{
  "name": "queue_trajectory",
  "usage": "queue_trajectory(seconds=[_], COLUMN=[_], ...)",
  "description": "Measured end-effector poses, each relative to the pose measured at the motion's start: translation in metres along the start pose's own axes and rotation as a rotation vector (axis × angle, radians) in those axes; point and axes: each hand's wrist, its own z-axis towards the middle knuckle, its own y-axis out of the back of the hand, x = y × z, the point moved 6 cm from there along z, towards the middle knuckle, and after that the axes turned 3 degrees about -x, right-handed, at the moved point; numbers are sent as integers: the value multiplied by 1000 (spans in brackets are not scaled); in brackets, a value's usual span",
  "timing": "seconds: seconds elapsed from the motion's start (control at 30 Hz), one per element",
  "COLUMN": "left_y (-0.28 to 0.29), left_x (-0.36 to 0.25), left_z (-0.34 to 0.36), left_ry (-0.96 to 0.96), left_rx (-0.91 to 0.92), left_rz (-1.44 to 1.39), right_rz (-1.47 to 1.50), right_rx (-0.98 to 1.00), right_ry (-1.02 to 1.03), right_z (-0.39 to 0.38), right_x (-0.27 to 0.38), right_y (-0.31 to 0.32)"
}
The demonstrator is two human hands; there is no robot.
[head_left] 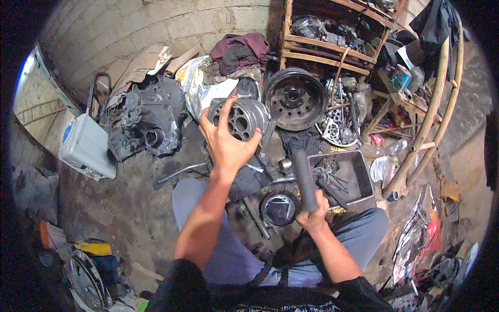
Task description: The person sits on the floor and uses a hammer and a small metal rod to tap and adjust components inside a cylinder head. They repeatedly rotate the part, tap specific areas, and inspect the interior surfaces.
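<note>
My left hand (pixel 231 143) spans a silver, drum-shaped metal part (pixel 248 118) with round holes in its face, its fingers and thumb gripping the rim. In my right hand (pixel 315 212) is a thick dark grey rod (pixel 302 174), pointing up and away from me; my fingers are wrapped round its lower end. Just right of the rod stands a grey rectangular tray (pixel 365 179) with wires and dark metal pieces in it. Between my knees lie a round black dish (pixel 279 209) with liquid or a shiny surface, and a dark metal bar (pixel 255 219).
A steel wheel rim (pixel 294 99) leans behind the drum-shaped part. A large gearbox housing (pixel 148 117) and a light grey container (pixel 89 148) stand at left. Metal parts fill a round tray (pixel 340 125); a wooden shelf (pixel 325 44) rises behind. A bamboo ladder-like frame (pixel 429 122) stands right.
</note>
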Motion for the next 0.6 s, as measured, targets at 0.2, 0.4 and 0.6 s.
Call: queue_trajectory(seconds=[0.2,0.4,0.6], left_y=[2,-1,0], left_x=[-15,2,5], left_z=[-3,-2,0], left_ry=[-55,46,59], left_rx=[-1,20,55], left_rz=[97,-27,-47], right_rz=[-98,-1,-57], right_rx=[258,148,223], right_ry=[-399,-19,-283], right_z=[-8,-13,-10], right_x=[-25,-7,-25], right_y=[-36,-19,-29])
